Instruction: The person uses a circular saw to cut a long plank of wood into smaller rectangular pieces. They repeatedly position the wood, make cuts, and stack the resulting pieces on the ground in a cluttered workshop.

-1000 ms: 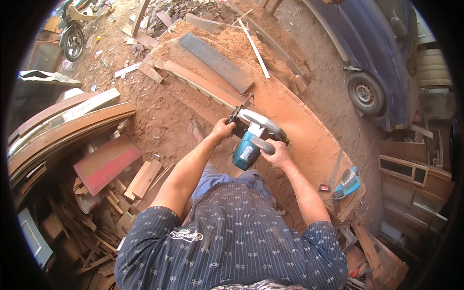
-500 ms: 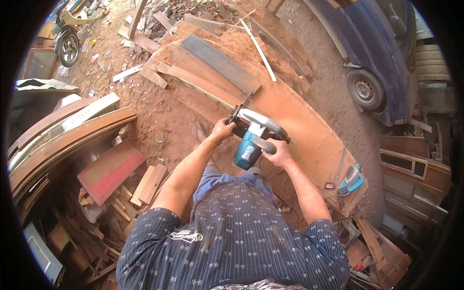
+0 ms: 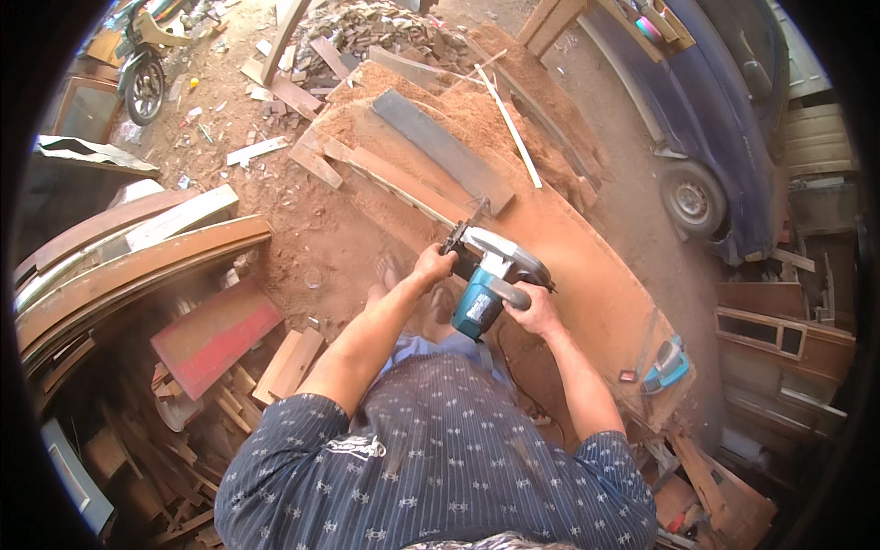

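Observation:
I hold a teal circular saw with a silver blade guard at the near edge of a dusty wooden worktop. My left hand is closed around the black base and guide part at the saw's left side. The grey rear handle is gripped by my right hand. Just beyond the saw, a dark grey plank lies on the worktop, with a brown board alongside it. The guard and body hide the blade, so I cannot tell whether it touches wood.
A second teal power tool lies at the worktop's right end. A thin pale strip crosses the sawdust. Stacked boards and a red-painted panel are on the left. A blue vehicle stands right, a motorcycle far left.
The whole view has shifted slightly, so the worktop and surroundings sit lower and further right. Both hands keep the same hold on the circular saw.

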Motion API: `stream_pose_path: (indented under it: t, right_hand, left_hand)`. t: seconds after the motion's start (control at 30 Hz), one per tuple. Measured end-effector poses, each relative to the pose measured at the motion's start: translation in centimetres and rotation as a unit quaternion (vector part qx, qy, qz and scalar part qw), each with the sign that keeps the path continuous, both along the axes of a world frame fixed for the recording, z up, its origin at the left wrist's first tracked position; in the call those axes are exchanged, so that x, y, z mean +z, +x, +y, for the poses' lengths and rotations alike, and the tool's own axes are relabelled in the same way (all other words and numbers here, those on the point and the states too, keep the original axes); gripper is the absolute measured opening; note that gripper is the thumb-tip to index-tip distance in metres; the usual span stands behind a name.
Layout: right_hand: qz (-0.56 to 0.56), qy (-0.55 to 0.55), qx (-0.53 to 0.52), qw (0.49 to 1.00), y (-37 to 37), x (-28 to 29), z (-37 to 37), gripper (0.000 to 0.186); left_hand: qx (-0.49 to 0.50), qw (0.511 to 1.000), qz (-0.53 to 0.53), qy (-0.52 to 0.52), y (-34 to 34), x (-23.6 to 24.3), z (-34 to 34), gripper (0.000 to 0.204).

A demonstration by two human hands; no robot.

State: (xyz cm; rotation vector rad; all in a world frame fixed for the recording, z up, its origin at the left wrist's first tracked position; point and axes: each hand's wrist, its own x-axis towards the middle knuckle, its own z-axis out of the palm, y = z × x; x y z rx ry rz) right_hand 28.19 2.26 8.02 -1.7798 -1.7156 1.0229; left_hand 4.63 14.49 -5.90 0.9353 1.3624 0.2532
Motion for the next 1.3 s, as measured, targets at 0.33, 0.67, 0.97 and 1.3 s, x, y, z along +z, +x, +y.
stream_pose_path:
  t: [0.33, 0.67, 0.97, 1.3]
  right_hand:
    - [0.024, 0.022, 0.001, 0.999, -3.4, 1.0, 1.2, 0.022]
    - [0.017, -0.004, 0.001, 1.0, -5.2, 0.5, 3.9, 0.023]
    - [0.016, -0.016, 0.017, 1.0, -8.7, 0.3, 7.1, 0.023]
    - [0.014, -0.014, 0.014, 1.0, -11.9, 0.0, 10.2, 0.022]
  left_hand:
    - [0.0, 1.0, -0.008, -0.011, -2.7, 1.2, 1.6, 0.045]
    - [-0.014, 0.998, -0.053, -0.019, -5.5, 0.8, 4.6, 0.035]
    - [-0.013, 0.998, -0.062, -0.013, -9.2, -0.4, 7.3, 0.039]
    - [-0.01, 0.999, -0.045, -0.015, -12.6, 1.3, 10.6, 0.034]
